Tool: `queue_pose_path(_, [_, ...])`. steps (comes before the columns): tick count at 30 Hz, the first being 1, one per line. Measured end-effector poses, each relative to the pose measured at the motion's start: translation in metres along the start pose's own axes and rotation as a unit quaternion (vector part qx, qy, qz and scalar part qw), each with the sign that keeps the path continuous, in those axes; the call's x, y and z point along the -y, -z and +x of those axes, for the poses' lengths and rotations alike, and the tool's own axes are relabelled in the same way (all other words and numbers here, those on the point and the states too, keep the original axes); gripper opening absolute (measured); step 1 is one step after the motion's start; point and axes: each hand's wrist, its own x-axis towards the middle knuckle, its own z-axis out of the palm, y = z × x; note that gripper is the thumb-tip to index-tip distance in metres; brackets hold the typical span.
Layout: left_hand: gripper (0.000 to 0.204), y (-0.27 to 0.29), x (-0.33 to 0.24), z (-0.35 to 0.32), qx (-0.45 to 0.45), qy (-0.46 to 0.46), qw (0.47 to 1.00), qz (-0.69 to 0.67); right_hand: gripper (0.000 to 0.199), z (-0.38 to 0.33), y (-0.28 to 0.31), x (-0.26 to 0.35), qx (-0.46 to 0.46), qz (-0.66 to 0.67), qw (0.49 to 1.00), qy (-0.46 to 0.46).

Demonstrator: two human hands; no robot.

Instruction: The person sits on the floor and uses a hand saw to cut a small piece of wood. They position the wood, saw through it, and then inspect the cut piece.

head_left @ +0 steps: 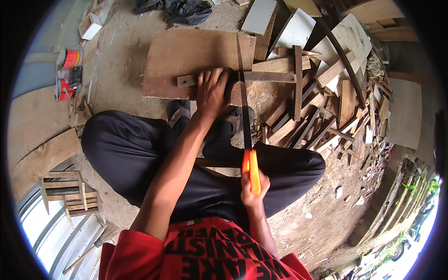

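Note:
My right hand (255, 192) is closed round the orange handle of a handsaw (245, 112). The long dark blade points away from me and crosses a narrow wooden strip (273, 77). That strip lies crosswise on a broad brown board (186, 51), with its right end jutting out past the board. My left hand (214, 88) presses down over the strip, just left of the blade, with its fingers curled over the wood. Whether the teeth have cut into the strip cannot be made out.
Wood offcuts (322, 107) lie in a jumbled pile to the right. A black plastic bag (186, 11) rests beyond the board. At far left are a red can (64, 88) and a white box (90, 26). A small slatted wooden rack (74, 191) stands at lower left.

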Motion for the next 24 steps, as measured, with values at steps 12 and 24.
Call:
queue_pose_path(12, [0.036, 0.000, -0.001, 0.009, 0.029, 0.010, 0.999, -0.025, 0.014, 0.091, -0.025, -0.001, -0.003, 0.108, 0.993, -0.045])
queue_pose_path(24, [0.036, 0.004, -0.005, 0.006, 0.007, -0.005, 1.000, -0.001, 0.011, 0.060, -0.018, 0.013, -0.028, 0.084, 0.994, -0.065])
